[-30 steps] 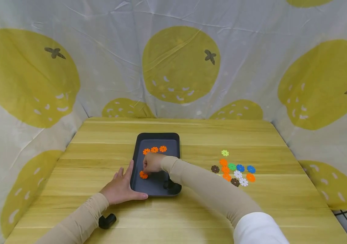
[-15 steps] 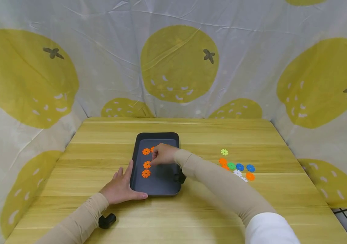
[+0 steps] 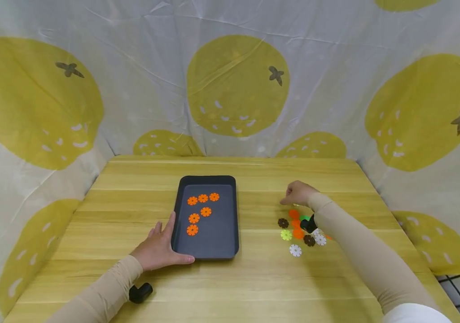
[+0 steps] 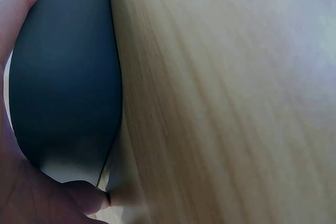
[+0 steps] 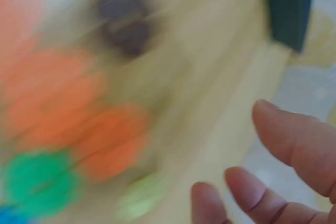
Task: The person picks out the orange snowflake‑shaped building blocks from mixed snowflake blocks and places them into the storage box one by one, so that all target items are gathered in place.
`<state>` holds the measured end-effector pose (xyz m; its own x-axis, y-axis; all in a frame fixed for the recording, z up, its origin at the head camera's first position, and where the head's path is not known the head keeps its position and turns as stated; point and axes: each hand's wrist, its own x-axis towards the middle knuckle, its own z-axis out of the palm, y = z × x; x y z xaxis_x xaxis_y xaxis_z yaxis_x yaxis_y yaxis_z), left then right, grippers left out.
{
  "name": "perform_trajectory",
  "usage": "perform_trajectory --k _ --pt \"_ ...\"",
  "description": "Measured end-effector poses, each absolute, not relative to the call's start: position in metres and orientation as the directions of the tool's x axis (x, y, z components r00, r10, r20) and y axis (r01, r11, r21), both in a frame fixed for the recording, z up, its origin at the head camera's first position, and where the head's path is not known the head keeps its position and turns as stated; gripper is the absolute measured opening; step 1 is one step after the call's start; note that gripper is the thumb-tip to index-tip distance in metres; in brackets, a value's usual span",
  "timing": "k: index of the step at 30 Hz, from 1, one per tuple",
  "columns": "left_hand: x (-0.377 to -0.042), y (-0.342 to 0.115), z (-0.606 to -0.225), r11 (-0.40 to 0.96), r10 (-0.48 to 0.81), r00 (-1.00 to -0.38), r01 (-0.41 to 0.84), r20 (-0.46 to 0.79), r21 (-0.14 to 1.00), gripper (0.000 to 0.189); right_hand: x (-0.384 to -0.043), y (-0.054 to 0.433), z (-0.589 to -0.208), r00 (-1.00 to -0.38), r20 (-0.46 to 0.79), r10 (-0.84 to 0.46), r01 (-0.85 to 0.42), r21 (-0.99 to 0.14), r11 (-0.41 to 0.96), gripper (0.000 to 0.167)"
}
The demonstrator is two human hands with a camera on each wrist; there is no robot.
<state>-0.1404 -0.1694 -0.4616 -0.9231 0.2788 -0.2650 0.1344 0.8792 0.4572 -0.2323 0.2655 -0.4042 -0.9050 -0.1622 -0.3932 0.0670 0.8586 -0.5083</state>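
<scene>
A dark grey rectangular tray [image 3: 215,246] lies on the table with several orange notched, flower-shaped discs [image 3: 192,230] inside, three of them in a row near its far end. My left hand [image 3: 158,249] rests against the tray's near left corner, fingers along the left side and thumb along the front edge. Over the loose discs to the right hovers my right hand [image 3: 300,194], its thumb and fingertips apart and nothing between them in the right wrist view. Below it lie orange discs [image 5: 113,140], a green disc [image 5: 42,182] and a pale green one [image 5: 142,198], blurred.
The loose group also has brown discs [image 3: 283,223], white discs [image 3: 295,250] and a yellow-green disc [image 3: 286,235]; my right forearm covers part of it. Behind the wooden table [image 3: 254,287] hangs a lemon-print curtain [image 3: 149,89], which also runs along both sides.
My right hand has left the tray and moved right to above the loose discs. Another orange disc now lies in the tray where it was. My left hand stays put.
</scene>
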Motion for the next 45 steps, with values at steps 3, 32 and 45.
perform_trajectory --k 3,32,45 --pt "-0.141 -0.171 -0.461 0.882 0.274 -0.926 0.135 -0.26 0.452 0.151 -0.225 0.286 -0.415 -0.892 -0.435 -0.123 0.112 -0.477 0.872 0.033" --pt "-0.141 -0.17 -0.464 0.88 0.282 -0.923 0.14 -0.261 0.455 0.151 -0.227 0.286 -0.413 -0.92 -0.357 -0.165 0.061 -0.543 0.837 0.024" --pt "-0.14 -0.171 -0.463 0.873 0.283 -0.924 0.138 -0.256 0.467 0.15 -0.247 0.159 -0.354 -0.906 -0.283 -0.313 -0.094 -0.588 0.803 0.009"
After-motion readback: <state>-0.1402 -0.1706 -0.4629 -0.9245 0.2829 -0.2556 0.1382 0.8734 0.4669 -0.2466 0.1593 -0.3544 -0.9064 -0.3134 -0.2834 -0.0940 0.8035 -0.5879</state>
